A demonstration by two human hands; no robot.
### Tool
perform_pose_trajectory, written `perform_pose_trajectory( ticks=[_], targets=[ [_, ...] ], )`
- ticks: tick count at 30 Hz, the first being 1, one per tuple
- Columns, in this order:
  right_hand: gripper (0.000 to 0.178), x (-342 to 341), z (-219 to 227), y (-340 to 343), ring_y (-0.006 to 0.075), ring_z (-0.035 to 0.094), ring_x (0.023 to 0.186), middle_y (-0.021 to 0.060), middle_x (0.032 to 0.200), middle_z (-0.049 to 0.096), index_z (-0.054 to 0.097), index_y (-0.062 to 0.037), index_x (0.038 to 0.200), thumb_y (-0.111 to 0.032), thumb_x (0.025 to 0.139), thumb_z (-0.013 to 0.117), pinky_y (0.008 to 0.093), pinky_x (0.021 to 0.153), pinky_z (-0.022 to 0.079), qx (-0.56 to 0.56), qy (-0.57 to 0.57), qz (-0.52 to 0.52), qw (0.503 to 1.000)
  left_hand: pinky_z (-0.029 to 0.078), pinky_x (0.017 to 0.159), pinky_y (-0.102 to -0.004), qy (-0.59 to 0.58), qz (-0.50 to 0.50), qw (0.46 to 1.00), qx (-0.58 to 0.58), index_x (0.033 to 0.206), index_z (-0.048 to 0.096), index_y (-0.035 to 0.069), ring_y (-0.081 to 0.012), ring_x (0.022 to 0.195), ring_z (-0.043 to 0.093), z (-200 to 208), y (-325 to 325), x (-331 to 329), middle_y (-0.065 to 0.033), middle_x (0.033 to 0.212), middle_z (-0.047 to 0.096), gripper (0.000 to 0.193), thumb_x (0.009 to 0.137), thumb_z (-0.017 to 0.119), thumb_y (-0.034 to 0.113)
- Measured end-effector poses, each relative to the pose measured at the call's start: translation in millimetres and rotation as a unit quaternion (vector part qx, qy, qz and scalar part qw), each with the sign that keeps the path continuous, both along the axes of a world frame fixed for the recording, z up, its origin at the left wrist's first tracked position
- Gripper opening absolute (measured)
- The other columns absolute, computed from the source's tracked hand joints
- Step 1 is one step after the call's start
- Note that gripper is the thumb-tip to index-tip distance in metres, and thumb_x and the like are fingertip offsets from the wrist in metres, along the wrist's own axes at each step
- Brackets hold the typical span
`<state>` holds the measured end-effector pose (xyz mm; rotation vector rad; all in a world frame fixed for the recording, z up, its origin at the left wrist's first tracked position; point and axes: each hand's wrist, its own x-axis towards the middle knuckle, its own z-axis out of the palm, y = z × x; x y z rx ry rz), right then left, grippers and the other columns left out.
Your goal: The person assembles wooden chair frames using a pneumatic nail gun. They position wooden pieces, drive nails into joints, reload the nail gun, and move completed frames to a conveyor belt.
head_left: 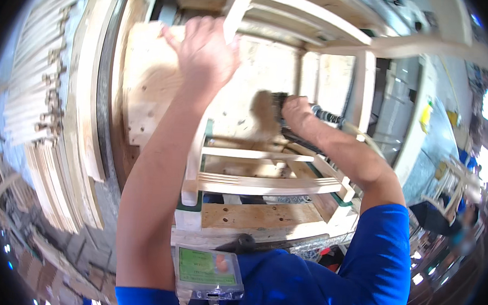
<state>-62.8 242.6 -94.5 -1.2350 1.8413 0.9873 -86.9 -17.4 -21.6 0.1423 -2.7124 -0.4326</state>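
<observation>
While a pale wooden frame fills the middle of the view, with curved rails at its far end and slimmer ones nearer the body, the person in a blue shirt reaches both bare arms over it. A light board lies beneath the frame, dotted with dark marks, and along the left run a row of slim slats and, nearer, a bundle of strips. The left hand is spread against the frame's upper left side; whether its fingers wrap round the wood I cannot tell. At the chest hangs a clear badge holder with a green card. The right hand is wrapped around a dark tool, low inside the frame and over the board, its ribbed fitting leading right to a pale hose
</observation>
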Motion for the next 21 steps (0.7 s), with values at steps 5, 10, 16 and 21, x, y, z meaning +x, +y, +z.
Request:
perform_pose_trajectory(
  ticks=[5, 10, 16, 21],
  targets=[
    [0.049, 24.5, 173.8, 26.4, 0.0268, 0.072, 0.086, 0.0137, 0.1, 0.066, 0.053, 0.0067, 0.125, -0.009, 0.08, 0.067, 0.0359, 0.07, 0.057, -0.251, 0.125, -0.167, 0.945, 0.025, 0.109, -0.0742, -0.059, 0.008, 0.997, 0.047, 0.124, 0.066, 0.01, -0.036, 0.126, 0.053, -5.0, -0.8, 5.2, -0.0136, 0.125, 0.064, 0.043, 0.088, 0.071, 0.033],
    [0.025, 70.5, 334.6, 133.1, 0.0312, 0.07, 0.08, 0.0126, 0.089, 0.065, 0.054, -0.0037, 0.103, -0.006, 0.081, 0.063, 0.0427, 0.072, 0.056, -0.489, 0.222, -0.263, 0.801, 0.021, 0.114, -0.0751, -0.124, 0.066, 0.989, -0.046, 0.155, 0.04, 0.009, -0.0446, 0.151, 0.026, 30.6, 19.2, 8.9, -0.0188, 0.16, 0.039, 0.077, 0.09, 0.072, 0.035],
    [0.031, 119.7, 385.9, 332.1, 0.0399, 0.068, 0.089, 0.016, 0.088, 0.069, 0.056, -0.0067, 0.104, -0.014, 0.079, 0.072, 0.0518, 0.079, 0.052, -0.393, 0.352, -0.529, 0.665, 0.017, 0.117, -0.0757, -0.213, 0.098, 0.971, -0.053, 0.161, 0.023, 0.004, -0.0474, 0.155, 0.015, 61.5, 36.9, 66.2, -0.0228, 0.168, 0.019, 0.093, 0.088, 0.074, 0.031],
    [0.029, 163.0, 300.5, 464.4, 0.0373, 0.064, 0.097, 0.0149, 0.098, 0.066, 0.059, -0.01, 0.106, -0.01, 0.079, 0.071, 0.0502, 0.082, 0.047, -0.356, 0.49, -0.526, 0.597, 0.02, 0.117, -0.0749, -0.278, 0.087, 0.955, -0.053, 0.161, 0.019, 0.005, -0.0478, 0.155, 0.013, 85.8, 67.8, 119.0, -0.0223, 0.17, 0.013, 0.096, 0.086, 0.077, 0.017]
  ],
)
